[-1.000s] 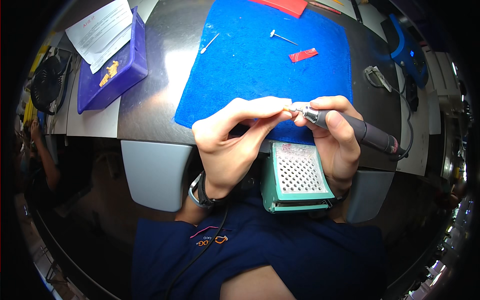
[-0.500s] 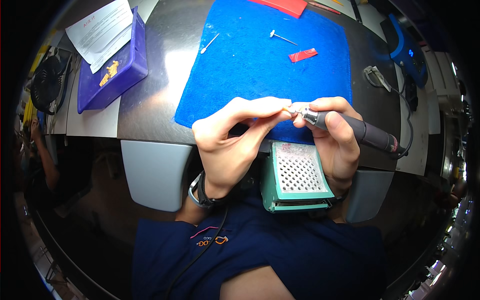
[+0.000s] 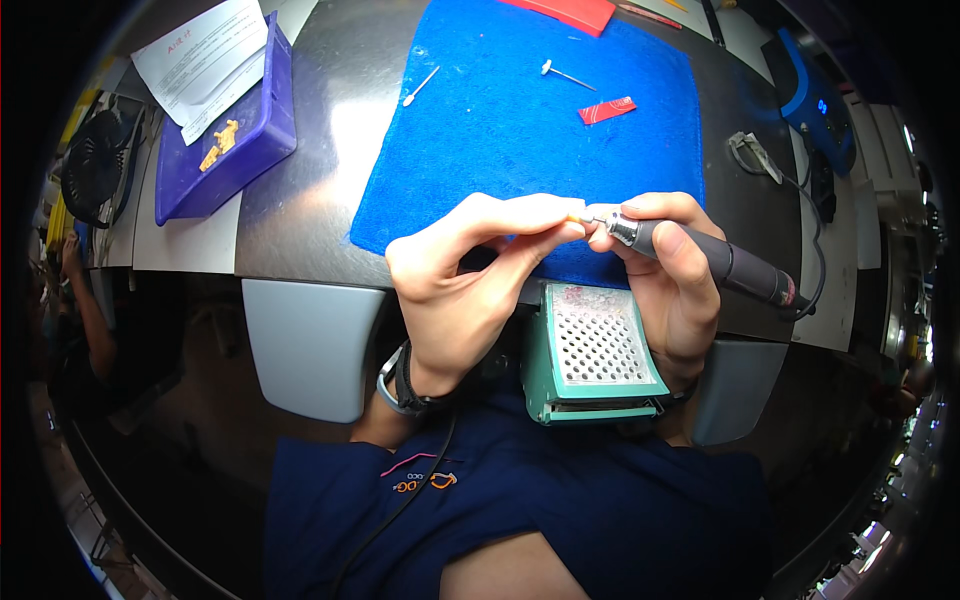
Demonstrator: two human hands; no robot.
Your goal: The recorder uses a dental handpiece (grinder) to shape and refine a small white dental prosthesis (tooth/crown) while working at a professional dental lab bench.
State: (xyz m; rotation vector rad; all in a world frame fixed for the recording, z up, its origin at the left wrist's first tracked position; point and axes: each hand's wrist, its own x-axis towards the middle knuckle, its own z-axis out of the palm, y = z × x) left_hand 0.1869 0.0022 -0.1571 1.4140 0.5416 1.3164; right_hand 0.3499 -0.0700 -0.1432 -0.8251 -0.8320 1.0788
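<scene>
My left hand (image 3: 475,275) is closed in a pinch, thumb against forefinger. A small pale yellowish piece (image 3: 579,214) shows at its fingertips, mostly covered, and I cannot make out its shape. My right hand (image 3: 672,275) wraps round a dark grey rotary handpiece (image 3: 735,265) with a shiny metal collar. Its thin bit (image 3: 598,219) points left and meets the fingertips of my left hand. Both hands are above the near edge of a blue towel (image 3: 520,140), fingertips close together.
A green dust-extraction box with a perforated metal top (image 3: 600,345) stands below my hands. On the towel lie two white-tipped mounted bits (image 3: 568,75) and a red strip (image 3: 607,110). A purple tray (image 3: 225,185) holds papers and yellowish models. The handpiece cord (image 3: 822,255) runs right, near a blue control unit (image 3: 815,105).
The handpiece and its bit have shifted very slightly at my left fingertips. Both hands keep their grips, and everything else stays in place.
</scene>
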